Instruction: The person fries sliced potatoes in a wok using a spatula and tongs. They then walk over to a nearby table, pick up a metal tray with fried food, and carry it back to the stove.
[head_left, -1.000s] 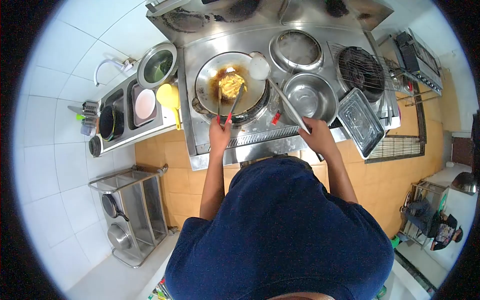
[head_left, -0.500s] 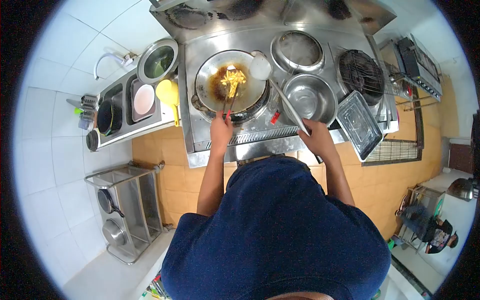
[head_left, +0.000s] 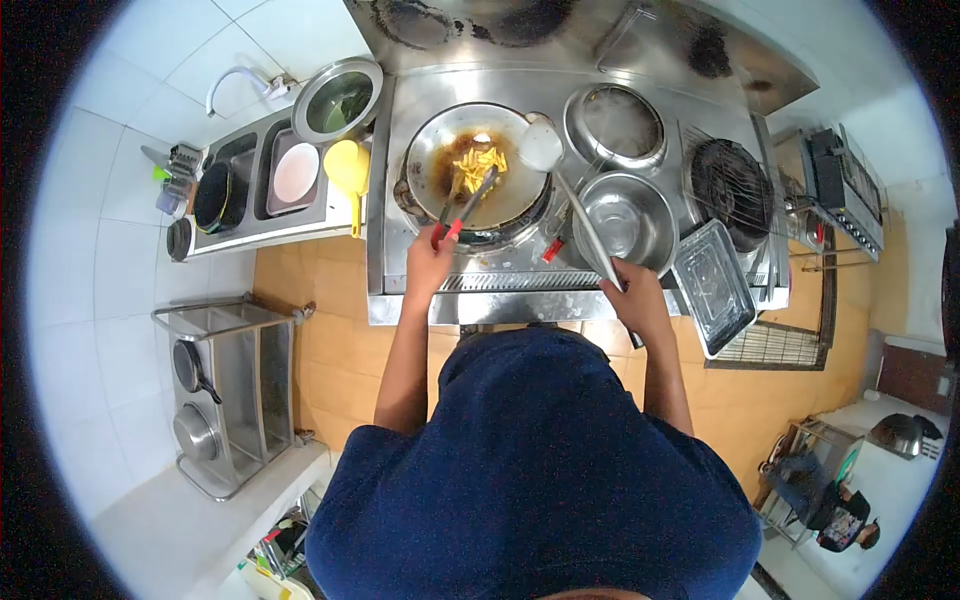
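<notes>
In the head view my left hand (head_left: pixel 430 262) is closed around red-handled tongs (head_left: pixel 463 218), whose arms are spread over the wok (head_left: pixel 420 160). Yellow strips of food (head_left: pixel 482 168) lie in the middle of the wok, in brown oil or residue. A small white lump (head_left: pixel 482 138) sits at their far edge. My right hand (head_left: pixel 638 294) grips the long handle of a wok spatula (head_left: pixel 541 148); its broad metal head is at the wok's right rim. Beneath that handle stands a steel bowl (head_left: pixel 625 225).
A steaming round pan (head_left: pixel 615 125) stands at the back, beside a burner with a wire rack (head_left: pixel 735 190). A metal tray (head_left: pixel 712 285) overhangs the stove's front right. Left are a sink (head_left: pixel 240 160), a yellow dipper (head_left: pixel 347 168) and a basin (head_left: pixel 338 100). Another person (head_left: pixel 825 505) is far right.
The tongs' arms have gone from close together at the food to wider apart. My right hand still holds the spatula at the wok's right rim. The whole view has shifted slightly.
</notes>
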